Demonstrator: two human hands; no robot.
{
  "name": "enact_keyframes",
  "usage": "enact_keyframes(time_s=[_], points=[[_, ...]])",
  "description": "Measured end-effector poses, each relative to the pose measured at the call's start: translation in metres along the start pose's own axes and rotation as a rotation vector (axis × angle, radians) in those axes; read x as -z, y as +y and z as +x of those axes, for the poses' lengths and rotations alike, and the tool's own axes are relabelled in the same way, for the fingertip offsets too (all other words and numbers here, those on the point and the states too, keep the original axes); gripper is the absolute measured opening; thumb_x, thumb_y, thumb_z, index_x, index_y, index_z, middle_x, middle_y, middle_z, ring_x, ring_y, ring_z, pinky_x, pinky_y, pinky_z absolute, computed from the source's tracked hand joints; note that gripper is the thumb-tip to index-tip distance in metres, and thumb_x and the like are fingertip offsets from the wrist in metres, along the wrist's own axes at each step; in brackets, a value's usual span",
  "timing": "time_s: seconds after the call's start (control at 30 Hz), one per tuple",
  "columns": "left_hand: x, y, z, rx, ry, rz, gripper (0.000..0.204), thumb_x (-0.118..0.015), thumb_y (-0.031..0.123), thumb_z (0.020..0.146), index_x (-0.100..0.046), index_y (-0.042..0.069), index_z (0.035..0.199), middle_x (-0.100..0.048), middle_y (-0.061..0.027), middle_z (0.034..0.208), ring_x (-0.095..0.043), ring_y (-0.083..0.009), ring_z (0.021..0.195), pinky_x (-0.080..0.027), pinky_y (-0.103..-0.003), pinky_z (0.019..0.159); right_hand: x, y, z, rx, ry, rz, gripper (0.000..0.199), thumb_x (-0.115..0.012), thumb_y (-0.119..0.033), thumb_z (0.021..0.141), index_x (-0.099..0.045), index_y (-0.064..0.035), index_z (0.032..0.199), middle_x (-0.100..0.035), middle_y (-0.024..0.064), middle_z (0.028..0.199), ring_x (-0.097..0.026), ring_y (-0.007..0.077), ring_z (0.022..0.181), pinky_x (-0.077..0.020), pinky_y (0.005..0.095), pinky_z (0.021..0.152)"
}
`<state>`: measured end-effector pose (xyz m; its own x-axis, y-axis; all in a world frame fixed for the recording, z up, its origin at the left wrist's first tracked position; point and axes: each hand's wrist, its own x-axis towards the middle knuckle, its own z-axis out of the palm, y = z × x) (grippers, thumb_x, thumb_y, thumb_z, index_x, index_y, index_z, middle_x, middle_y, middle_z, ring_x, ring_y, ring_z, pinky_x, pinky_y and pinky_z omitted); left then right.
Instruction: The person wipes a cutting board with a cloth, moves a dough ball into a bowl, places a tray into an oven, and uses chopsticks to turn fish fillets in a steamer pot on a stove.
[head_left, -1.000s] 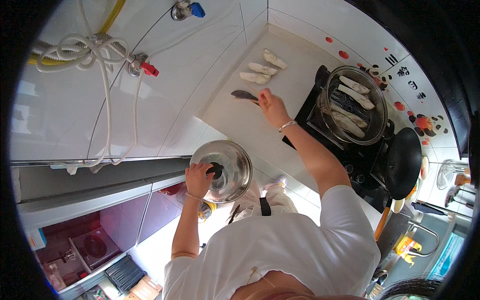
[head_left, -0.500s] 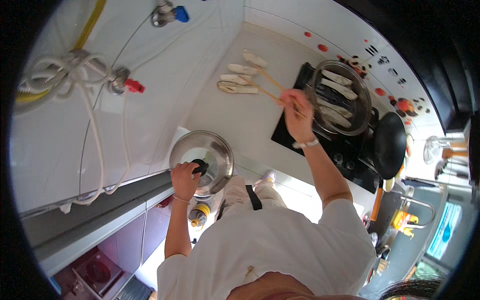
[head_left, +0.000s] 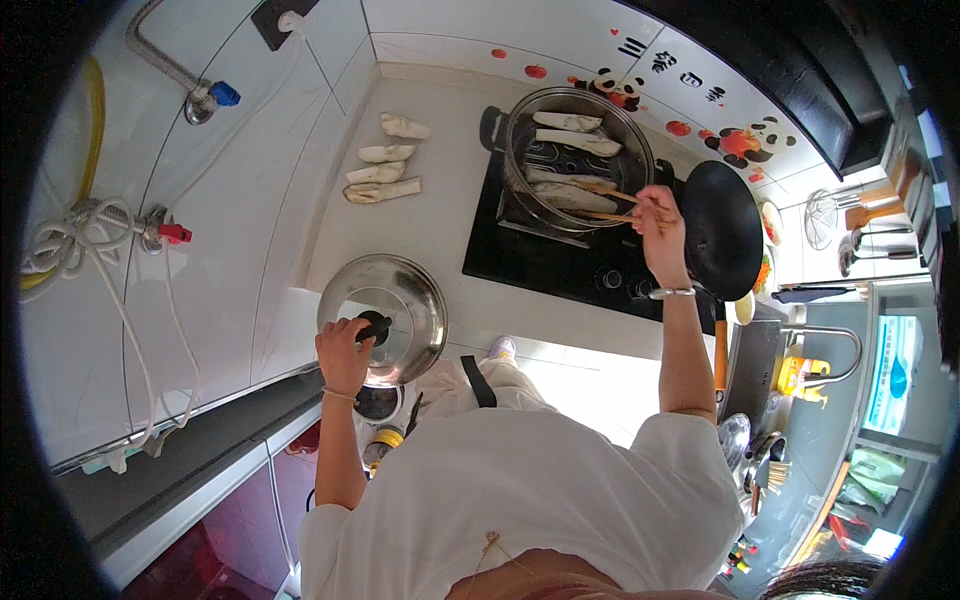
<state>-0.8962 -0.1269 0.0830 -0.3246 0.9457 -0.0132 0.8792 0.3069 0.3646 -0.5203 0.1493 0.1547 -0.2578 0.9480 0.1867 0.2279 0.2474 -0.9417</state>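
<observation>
Judging from how things lie, the loading of the steamer pot (head_left: pixel 578 160) is partly done: several pale, elongated pieces (head_left: pixel 566 121) are already laid on the perforated tray inside it, while four more pieces (head_left: pixel 383 190) are left on the white worktop (head_left: pixel 440 220), well apart from the fingers of either hand. A pair of wooden chopsticks (head_left: pixel 606 203) is gripped by the closed fingers of the right hand (head_left: pixel 658 222), with the tips pointed down into the pot among the pieces just beyond the fingertips. The black knob of the round metal lid (head_left: pixel 385 318) is clasped by the fingers of the left hand (head_left: pixel 345 352), and the lid is held off the pot, near the worktop's front edge; whether it rests on the worktop cannot be told. A black pan (head_left: pixel 722 228) is seen on the dark hob (head_left: pixel 560 260), just beside the right hand on its far side from the pot. What seems to be left is the moving of the four remaining pieces and the setting of the lid on the pot.
</observation>
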Motion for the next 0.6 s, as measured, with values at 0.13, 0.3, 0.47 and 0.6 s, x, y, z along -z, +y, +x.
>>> enact_keyframes(time_s=[0.13, 0.3, 0.47, 0.6], points=[[-0.008, 0.019, -0.001, -0.025, 0.013, -0.013, 0.022, -0.068, 0.014, 0.066, -0.061, 0.010, 0.087, -0.060, -0.0045, 0.086, -0.054, -0.0269, 0.085, -0.038, -0.040, 0.072, -0.001, 0.012, 0.006, -0.022, -0.074, 0.039, 0.010, -0.041, -0.010, 0.093, -0.046, -0.0018, 0.093, -0.049, 0.0018, 0.069, -0.049, 0.0076, 0.063, -0.0435, 0.0216, 0.059], [-0.018, 0.039, -0.007, -0.014, 0.008, -0.005, 0.023, -0.068, 0.014, 0.065, -0.061, 0.011, 0.087, -0.060, -0.0038, 0.085, -0.054, -0.0260, 0.084, -0.038, -0.040, 0.072, 0.017, 0.034, 0.012, -0.044, 0.050, 0.154, 0.009, -0.040, -0.009, 0.093, -0.046, -0.0022, 0.092, -0.054, 0.0044, 0.070, -0.055, 0.0099, 0.062, -0.0474, 0.0243, 0.060], [-0.028, 0.050, -0.011, -0.022, 0.033, 0.024, 0.024, -0.069, 0.013, 0.064, -0.062, 0.013, 0.087, -0.060, -0.0030, 0.083, -0.053, -0.0252, 0.082, -0.038, -0.039, 0.071, 0.009, 0.045, -0.002, 0.073, 0.023, 0.033, 0.005, -0.046, -0.007, 0.089, -0.047, -0.0019, 0.091, -0.056, 0.0056, 0.078, -0.059, 0.0145, 0.066, -0.0483, 0.0255, 0.063], [-0.029, 0.057, -0.012, -0.009, 0.014, 0.046, 0.025, -0.069, 0.014, 0.064, -0.062, 0.013, 0.088, -0.060, -0.0032, 0.083, -0.053, -0.0256, 0.082, -0.039, -0.039, 0.071, -0.005, 0.040, -0.011, 0.257, -0.114, -0.299, 0.009, -0.050, -0.004, 0.086, -0.044, -0.0029, 0.092, -0.054, 0.0086, 0.079, -0.061, 0.0200, 0.070, -0.0474, 0.0268, 0.064]])
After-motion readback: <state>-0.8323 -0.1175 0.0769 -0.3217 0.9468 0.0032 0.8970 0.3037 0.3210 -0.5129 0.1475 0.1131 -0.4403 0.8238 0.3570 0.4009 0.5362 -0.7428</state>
